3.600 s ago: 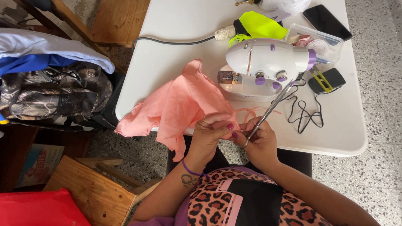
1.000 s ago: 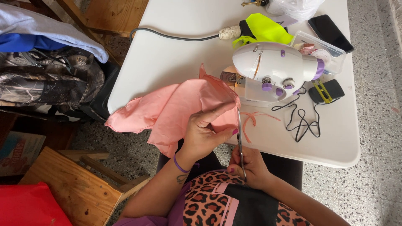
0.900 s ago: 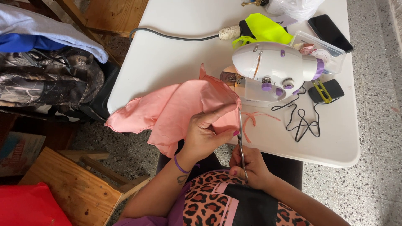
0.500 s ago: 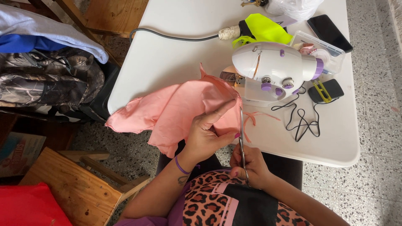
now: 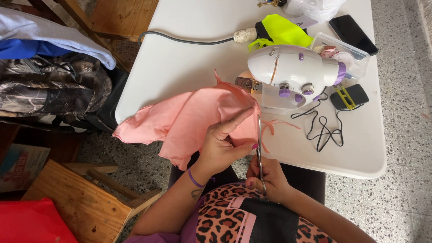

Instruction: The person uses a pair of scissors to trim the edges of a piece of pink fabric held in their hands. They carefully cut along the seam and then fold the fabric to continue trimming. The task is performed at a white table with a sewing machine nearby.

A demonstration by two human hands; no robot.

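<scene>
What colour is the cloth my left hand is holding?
The cloth is salmon pink, seen clearly in the head view.

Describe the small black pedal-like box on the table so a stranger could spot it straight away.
Start at the white table and find the white sewing machine with purple knobs. Just right of it lies the small black box, with a black cord looped in front. Unlike the flat dark phone farther back, it carries yellow-green snips on top.
</scene>
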